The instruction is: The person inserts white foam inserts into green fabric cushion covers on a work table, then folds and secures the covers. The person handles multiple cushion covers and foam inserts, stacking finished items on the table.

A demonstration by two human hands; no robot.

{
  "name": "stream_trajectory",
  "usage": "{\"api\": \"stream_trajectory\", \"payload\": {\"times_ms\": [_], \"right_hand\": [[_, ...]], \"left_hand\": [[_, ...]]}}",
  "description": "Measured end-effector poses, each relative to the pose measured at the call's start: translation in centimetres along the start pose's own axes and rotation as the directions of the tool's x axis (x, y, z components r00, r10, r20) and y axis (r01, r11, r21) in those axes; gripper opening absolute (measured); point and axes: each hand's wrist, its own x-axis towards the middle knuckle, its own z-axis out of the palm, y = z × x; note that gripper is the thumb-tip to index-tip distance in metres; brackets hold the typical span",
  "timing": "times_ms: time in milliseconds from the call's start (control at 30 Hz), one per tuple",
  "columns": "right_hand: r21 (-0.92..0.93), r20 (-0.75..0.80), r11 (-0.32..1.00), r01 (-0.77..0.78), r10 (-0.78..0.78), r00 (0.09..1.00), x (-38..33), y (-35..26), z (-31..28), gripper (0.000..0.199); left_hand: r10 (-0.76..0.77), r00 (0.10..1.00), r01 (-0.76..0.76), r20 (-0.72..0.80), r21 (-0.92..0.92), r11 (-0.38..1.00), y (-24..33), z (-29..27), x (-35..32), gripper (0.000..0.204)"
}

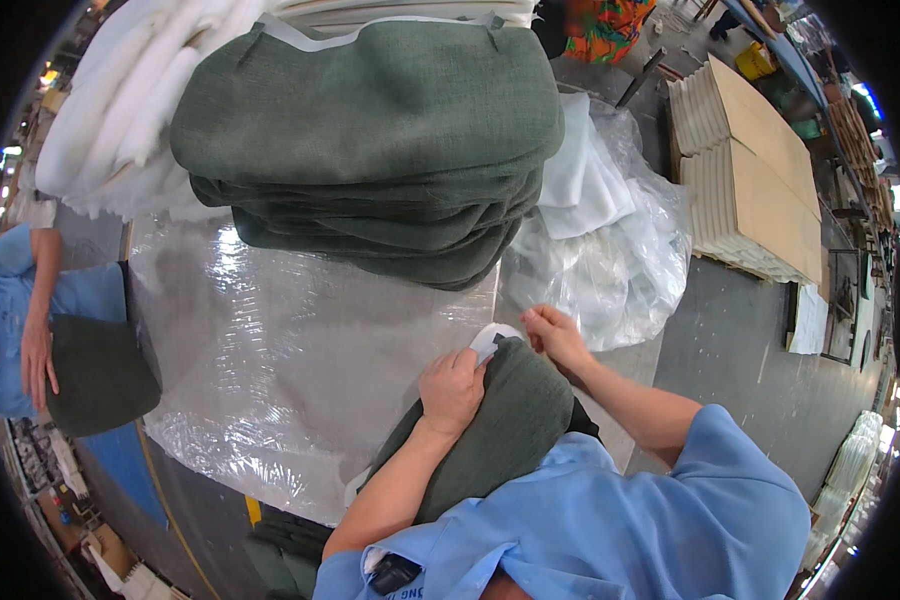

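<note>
A dark green fabric cushion cover (515, 415) lies against my body at the table's near edge, with a white strip (487, 343) along its upper edge. My left hand (452, 388) grips that edge, thumb and fingers closed on the cloth beside the strip. Just right of the strip's end, my right hand (555, 338) is closed in a pinch; whatever is between its fingertips is too small to make out. Beyond both hands rises a stack of similar green covers (370, 110), the top one edged in white.
Clear plastic film covers the table (300, 370). White fluffy padding (120, 110) is heaped at far left, and crumpled clear plastic bags (610, 260) lie right of the stack. At left a co-worker's hand (36, 360) rests on another green cover (100, 375). Stacked tan boards (760, 170) stand at right.
</note>
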Motion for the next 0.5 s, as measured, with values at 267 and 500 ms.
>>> {"api": "stream_trajectory", "payload": {"times_ms": [267,500], "right_hand": [[-0.431,0.453,0.766,0.476,-0.272,0.849,0.0,-5.3,-0.6,0.018],[-0.529,0.704,0.694,0.488,0.038,0.709,1.8,-7.9,-1.0,0.013]], "left_hand": [[0.058,0.997,-0.06,-0.051,-0.037,0.998,0.9,0.1,-0.2,0.028],[0.147,0.989,-0.147,0.008,0.024,0.989,0.9,0.5,-0.3,0.024]]}}
